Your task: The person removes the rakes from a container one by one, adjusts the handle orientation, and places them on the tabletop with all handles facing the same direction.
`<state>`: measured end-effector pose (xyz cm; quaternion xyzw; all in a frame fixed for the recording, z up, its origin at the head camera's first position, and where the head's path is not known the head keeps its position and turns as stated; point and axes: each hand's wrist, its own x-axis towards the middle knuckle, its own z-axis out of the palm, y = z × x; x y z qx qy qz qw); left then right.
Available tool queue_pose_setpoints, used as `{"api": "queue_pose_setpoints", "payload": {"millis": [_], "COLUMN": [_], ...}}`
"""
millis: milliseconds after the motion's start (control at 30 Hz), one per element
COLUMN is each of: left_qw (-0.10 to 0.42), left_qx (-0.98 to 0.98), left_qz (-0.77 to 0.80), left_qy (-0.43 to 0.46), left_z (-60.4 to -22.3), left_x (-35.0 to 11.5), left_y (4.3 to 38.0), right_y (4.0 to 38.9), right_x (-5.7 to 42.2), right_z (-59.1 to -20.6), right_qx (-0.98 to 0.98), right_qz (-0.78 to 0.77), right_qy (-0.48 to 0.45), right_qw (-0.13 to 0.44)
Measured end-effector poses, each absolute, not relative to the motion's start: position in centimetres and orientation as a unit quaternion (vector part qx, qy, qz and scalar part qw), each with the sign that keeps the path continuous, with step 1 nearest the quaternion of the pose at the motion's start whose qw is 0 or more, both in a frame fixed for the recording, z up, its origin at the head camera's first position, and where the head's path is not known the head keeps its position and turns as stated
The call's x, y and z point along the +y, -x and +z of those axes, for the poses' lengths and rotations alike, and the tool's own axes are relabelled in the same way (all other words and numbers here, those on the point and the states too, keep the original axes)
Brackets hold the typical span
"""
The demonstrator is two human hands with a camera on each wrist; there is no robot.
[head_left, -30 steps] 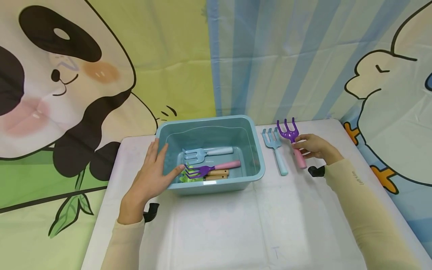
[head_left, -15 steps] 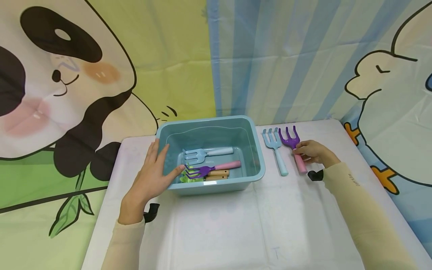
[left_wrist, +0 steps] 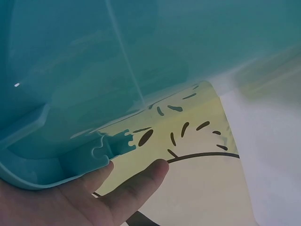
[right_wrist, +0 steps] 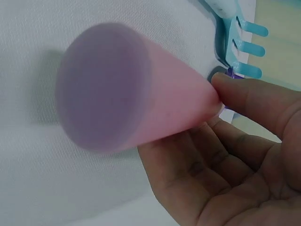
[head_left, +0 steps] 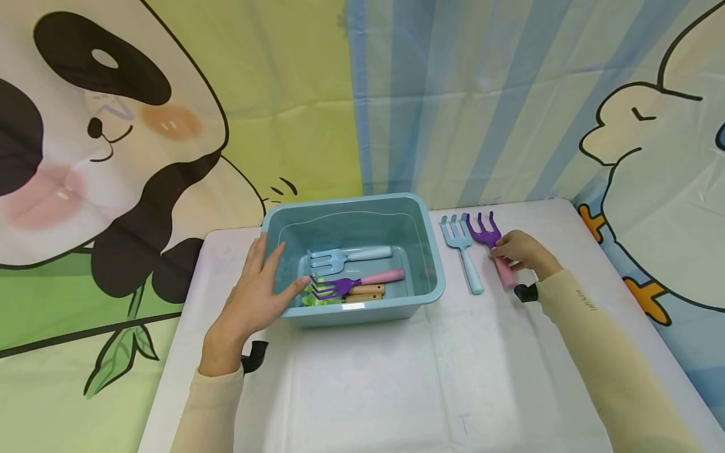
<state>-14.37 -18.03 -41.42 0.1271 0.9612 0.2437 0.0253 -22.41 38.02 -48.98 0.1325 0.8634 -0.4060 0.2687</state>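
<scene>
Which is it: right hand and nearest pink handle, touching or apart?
Touching: the right wrist view shows the right hand pinching the pink handle between thumb and fingers.

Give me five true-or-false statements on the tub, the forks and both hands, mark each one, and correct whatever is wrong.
1. The right hand grips a pink-handled purple fork outside the tub. True.
2. In the head view, the light blue fork outside the tub lies to the right of the gripped fork. False: it lies to its left, between that fork and the tub.
3. A second purple fork, also pink-handled, lies in the tub. True.
4. The left hand holds a fork. False: it holds no tool and is at the tub's left end.
5. Two tan handles show inside the tub. True.
</scene>
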Motion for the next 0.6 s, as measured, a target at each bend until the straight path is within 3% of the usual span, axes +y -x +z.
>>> {"api": "queue_pose_setpoints", "payload": {"millis": [600], "left_qw": [0.032], "left_qx": [0.96], "left_qz": [0.244], "left_qy": [-0.131], "left_z": [-41.4], "left_x": [-18.0], "left_y": [14.5], "right_y": [22.4], "right_x": [36.8], "right_z": [-48.8], "right_qx": [0.899], "right_qz": [-0.342], "right_qy": [-0.128], "right_qw": [0.24]}}
